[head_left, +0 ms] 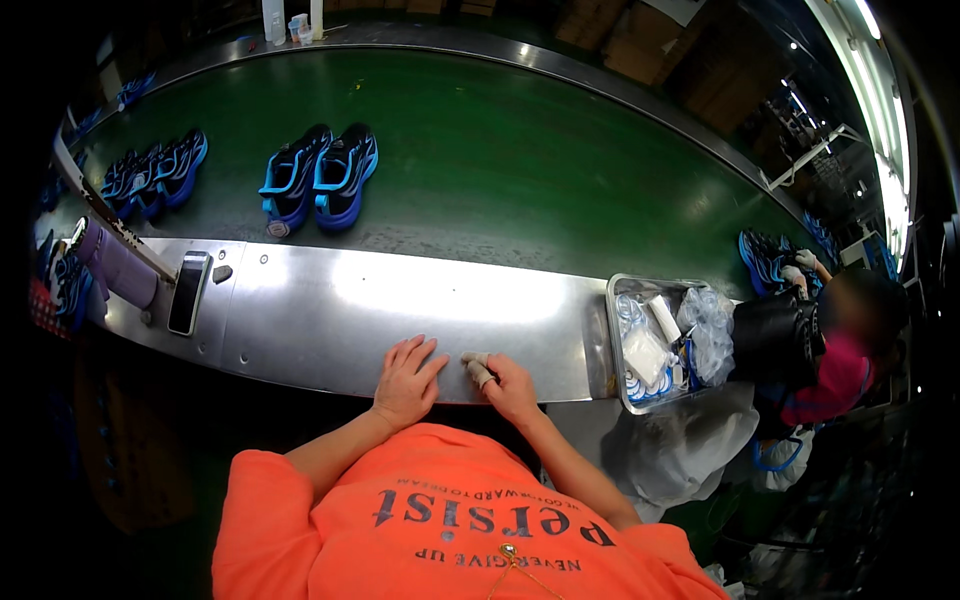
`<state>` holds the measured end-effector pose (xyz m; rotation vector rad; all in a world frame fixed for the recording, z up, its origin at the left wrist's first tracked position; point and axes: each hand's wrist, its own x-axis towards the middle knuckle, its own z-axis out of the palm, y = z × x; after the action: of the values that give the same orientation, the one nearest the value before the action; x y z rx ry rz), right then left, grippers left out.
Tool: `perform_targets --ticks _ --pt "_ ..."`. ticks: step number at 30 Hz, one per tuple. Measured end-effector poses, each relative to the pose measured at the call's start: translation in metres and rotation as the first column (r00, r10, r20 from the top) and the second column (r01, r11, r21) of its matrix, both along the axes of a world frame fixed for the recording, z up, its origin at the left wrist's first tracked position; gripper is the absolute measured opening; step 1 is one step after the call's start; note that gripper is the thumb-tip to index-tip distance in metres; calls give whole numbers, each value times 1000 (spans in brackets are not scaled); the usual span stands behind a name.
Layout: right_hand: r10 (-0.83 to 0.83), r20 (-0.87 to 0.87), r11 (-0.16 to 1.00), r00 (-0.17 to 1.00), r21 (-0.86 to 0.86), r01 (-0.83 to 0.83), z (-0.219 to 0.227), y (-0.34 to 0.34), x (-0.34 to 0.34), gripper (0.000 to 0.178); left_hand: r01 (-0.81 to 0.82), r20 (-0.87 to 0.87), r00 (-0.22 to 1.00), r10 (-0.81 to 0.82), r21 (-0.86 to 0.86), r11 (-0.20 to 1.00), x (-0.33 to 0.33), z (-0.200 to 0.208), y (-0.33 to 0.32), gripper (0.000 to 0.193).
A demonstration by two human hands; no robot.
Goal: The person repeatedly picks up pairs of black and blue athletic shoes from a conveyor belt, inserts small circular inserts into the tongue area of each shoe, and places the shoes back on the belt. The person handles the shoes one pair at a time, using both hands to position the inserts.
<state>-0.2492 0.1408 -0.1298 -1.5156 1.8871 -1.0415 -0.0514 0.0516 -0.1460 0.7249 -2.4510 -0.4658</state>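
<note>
Left hand [407, 381]: lies flat, palm down, fingers spread wide on the near edge of the steel table [330, 310]; holds nothing; appears to rest there.

Right hand [505, 385]: just beside the left, loosely curled, knuckles on the same edge; the fingertips [478, 368] wear pale wrappings, likely as protection for handling work; nothing gripped so far as can be seen.

Steel table: a curved, polished band along the near side of the green conveyor belt [480, 150]; serves as a ledge between person and belt.

Pair of shoes [320, 178]: blue and black, set side by side on the belt, well apart from both hands, across the steel band and to the left; placed in pairs, apparently so they travel together.

Further shoes [155, 170]: same colouring, clustered farther left on the belt; more [765, 258] at far right, beside a co-worker's gloved hand [800, 268].

Phone [188, 292]: dark, lying flat on the steel at far left, out of the working reach.

Metal tray [612, 330]: rectangular, at the right end of the steel, near the right hand; holds clear plastic bags [710, 320] and small white and blue pieces, kept within easy reach.

Purple object [115, 265]: at the far left edge; kind unclear.

Orange shirt [440, 520]: the person's own, filling the lower edge.
</note>
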Motion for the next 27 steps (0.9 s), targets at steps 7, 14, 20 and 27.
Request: perform_targets --ticks 7,14,20,27 --pt "-4 -25 1000 1000 1 4 3 1 -1 22 -2 -6 1000 2 1 1000 -2 -1 -1 38" --pt "-18 32 1000 999 13 17 -1 3 -1 22 -1 -14 1000 1 -2 1000 -3 -1 0 38" --pt "-3 -26 1000 1000 -30 2 2 2 -2 21 -3 -6 1000 3 -7 1000 -3 1 0 38" --pt "14 -95 994 995 -111 -25 -6 1 -4 22 -7 -20 1000 7 -13 1000 -4 1 -1 38"
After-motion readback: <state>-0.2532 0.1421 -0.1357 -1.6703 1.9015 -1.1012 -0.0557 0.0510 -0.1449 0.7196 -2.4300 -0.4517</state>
